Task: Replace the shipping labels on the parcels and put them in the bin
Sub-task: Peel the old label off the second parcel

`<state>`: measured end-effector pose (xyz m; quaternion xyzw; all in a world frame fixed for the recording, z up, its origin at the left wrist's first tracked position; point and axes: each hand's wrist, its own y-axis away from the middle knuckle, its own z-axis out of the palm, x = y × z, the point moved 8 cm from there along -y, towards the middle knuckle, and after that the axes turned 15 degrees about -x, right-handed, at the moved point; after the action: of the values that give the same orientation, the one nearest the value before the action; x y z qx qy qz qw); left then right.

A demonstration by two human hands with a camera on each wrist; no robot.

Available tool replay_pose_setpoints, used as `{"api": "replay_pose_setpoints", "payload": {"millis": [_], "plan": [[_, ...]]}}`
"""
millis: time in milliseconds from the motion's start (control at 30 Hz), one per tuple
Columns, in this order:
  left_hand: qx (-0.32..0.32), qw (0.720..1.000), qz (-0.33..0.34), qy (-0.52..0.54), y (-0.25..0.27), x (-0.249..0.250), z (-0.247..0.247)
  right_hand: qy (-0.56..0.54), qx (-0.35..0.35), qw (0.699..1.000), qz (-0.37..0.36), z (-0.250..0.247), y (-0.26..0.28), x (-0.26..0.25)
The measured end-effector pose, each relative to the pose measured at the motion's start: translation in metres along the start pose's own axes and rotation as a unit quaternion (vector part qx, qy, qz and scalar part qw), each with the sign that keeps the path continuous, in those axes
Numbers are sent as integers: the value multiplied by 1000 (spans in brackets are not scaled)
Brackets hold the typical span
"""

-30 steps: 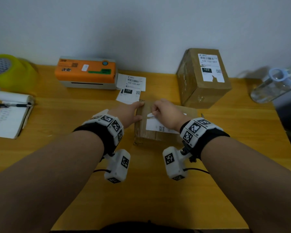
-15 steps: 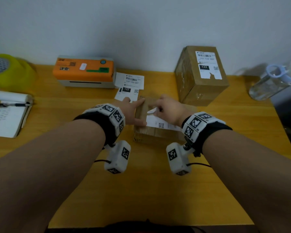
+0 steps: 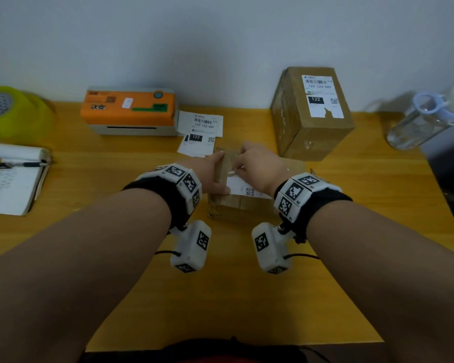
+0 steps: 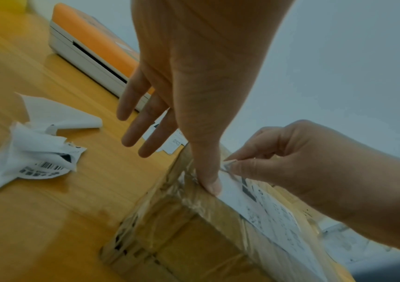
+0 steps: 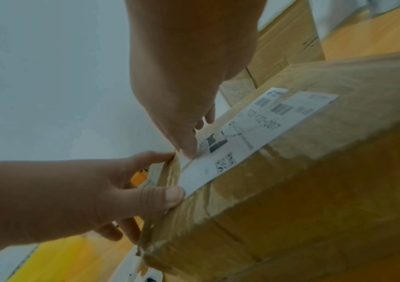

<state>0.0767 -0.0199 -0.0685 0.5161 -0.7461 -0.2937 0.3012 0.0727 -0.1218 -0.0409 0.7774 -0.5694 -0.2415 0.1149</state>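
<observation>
A small taped cardboard parcel (image 3: 236, 205) lies mid-table, a white shipping label (image 3: 243, 188) stuck on its top. My left hand (image 3: 212, 174) steadies the parcel's left end: the thumb (image 4: 210, 183) presses on the top edge beside the label (image 5: 242, 137), while the other fingers (image 4: 133, 131) stay straight beside the box. My right hand (image 3: 257, 166) pinches the label's lifted corner (image 4: 229, 164) between thumb and fingertips (image 5: 189, 147). A bigger parcel (image 3: 309, 119) with a partly torn label (image 3: 321, 96) stands at the back right.
An orange label printer (image 3: 129, 108) sits at the back, with printed labels (image 3: 201, 127) beside it. A crumpled old label (image 4: 29, 158) lies left of the parcel. A yellow-green container (image 3: 8, 111), a notepad with a pen (image 3: 11, 179) and a water bottle (image 3: 425, 116) flank the table.
Both hands stay on the small parcel. My left thumb has slid onto its top beside the label, and my right fingers have closed on the label's corner.
</observation>
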Motion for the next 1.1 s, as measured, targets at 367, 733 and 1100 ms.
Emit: {"api": "replay_pose_setpoints", "payload": {"millis": [367,733,1100], "plan": [[4,1000,-1,-20,3,2,2,-24,39,998,-36,7,29,14],[33,999,-2,17,-3,-6,13,-233,150,961,3,6,64,53],[75,996,7,-36,8,2,11,-293,229,928,35,-11,69,63]]}}
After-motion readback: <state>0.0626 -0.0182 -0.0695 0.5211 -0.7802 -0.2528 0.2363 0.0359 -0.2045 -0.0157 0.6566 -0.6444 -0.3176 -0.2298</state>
